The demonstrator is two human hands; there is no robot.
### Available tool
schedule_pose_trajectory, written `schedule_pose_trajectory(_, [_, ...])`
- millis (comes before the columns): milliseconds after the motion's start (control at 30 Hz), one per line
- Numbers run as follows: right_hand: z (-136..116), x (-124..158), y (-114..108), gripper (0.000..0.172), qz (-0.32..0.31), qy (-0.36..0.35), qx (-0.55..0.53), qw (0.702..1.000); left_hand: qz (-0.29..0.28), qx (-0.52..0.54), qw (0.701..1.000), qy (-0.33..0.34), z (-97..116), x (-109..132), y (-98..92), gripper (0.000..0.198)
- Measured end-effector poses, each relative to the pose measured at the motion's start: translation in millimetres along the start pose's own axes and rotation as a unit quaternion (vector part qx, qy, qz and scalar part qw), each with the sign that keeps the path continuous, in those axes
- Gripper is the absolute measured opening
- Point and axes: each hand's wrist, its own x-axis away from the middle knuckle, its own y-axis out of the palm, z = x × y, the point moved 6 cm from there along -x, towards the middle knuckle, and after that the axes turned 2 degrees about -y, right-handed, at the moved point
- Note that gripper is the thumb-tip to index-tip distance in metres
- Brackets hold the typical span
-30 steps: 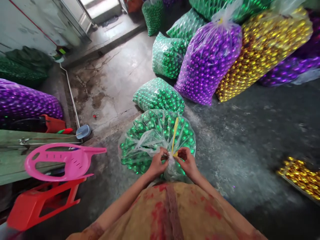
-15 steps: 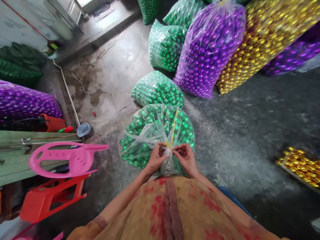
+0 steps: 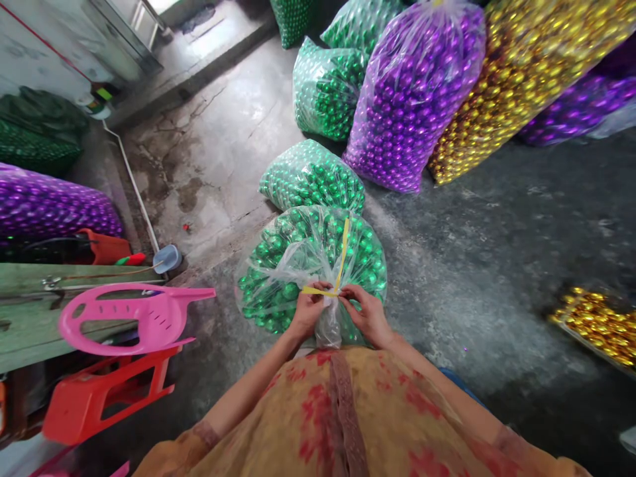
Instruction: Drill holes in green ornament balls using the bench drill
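Note:
Right in front of me stands a clear plastic bag (image 3: 278,265) full of shiny green balls, its neck gathered together. A yellow tie strip (image 3: 342,255) runs around the gathered neck, one end pointing away from me and the other out to the left. My left hand (image 3: 309,308) pinches the strip on the left side of the neck. From the right, my right hand (image 3: 365,313) is closed on the strip at the neck, fingertips close to the left ones. Below both hands the loose plastic of the bag's mouth hangs towards my body.
Filled bags of green balls (image 3: 313,179), purple balls (image 3: 415,99) and gold balls (image 3: 527,79) stand ahead and to the right. A pink plastic chair (image 3: 163,318) and a red stool (image 3: 74,411) are at left. Gold balls (image 3: 601,324) fill a tray at right.
One end of the yellow strip now sticks out to the left across my left fingers. Both hands have shifted slightly at the neck; the bag has stayed in place.

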Motion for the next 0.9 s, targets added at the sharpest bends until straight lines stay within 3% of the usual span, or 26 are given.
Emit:
schedule_pose_trajectory(133, [-6, -10, -1, 0.023, -0.067, -0.027, 0.010, 0.997, -0.011, -0.056, 0.998, 0.021, 6, 0, 0.5, 0.042])
schedule_pose_trajectory(267, [-9, -12, 2, 0.016, -0.092, -0.039, 0.014, 0.995, -0.032, -0.046, 0.998, 0.016, 5, -3, 2.1, 0.040])
schedule_pose_trajectory(467, [3, -2, 15, 0.007, -0.017, 0.006, 0.023, 1.000, -0.017, -0.025, 0.999, 0.023, 2, -5, 1.0, 0.034])
schedule_pose_trajectory(733, [15, 0, 12, 0.022, 0.061, 0.065, -0.003, 0.996, 0.025, 0.012, 1.000, -0.009, -11, -1, 4.9, 0.035])
schedule_pose_trajectory(900, [8, 4, 6, 0.021, 0.053, 0.040, 0.005, 0.998, -0.033, 0.015, 0.999, -0.018, -2, 7, 9.6, 0.028])
